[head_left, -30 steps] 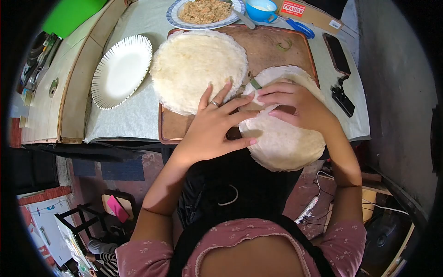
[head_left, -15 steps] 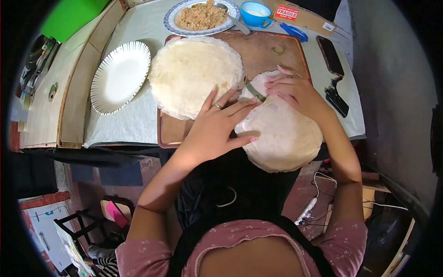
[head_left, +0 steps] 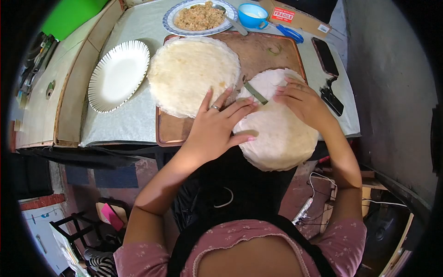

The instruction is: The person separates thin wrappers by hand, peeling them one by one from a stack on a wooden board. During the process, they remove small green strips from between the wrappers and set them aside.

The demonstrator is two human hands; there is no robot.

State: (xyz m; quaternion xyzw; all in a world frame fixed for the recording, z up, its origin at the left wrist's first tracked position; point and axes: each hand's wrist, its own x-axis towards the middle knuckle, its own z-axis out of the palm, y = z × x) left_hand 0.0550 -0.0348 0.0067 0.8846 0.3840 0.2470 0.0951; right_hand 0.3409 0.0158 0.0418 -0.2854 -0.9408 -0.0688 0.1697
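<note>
A pale, round, thin wrapper (head_left: 277, 134) lies at the right front of the brown board, its near part hanging past the table edge. Across its upper left is a flat green strip (head_left: 255, 93). My left hand (head_left: 219, 122) is spread, fingertips on the wrapper's left side beside the strip, the thumb at its lower left edge. My right hand (head_left: 302, 101) rests with fingers stretched flat on the wrapper's upper right. To the left, a larger stack of round wrappers (head_left: 194, 76) overlaps the board's left edge.
Beneath both is the brown board (head_left: 258, 53). Around it are a white paper plate (head_left: 117, 76), a plate of minced filling (head_left: 196, 18) with a spoon (head_left: 236, 25), a blue cup (head_left: 253, 16), blue-handled scissors (head_left: 291, 33), a phone (head_left: 325, 56), a black clamp-like holder (head_left: 332, 99) and a cardboard box (head_left: 300, 21).
My right hand has slid down from the wrapper's top edge, and more of its upper part now shows, lying flatter. My left hand stays in place. The whole view has shifted slightly.
</note>
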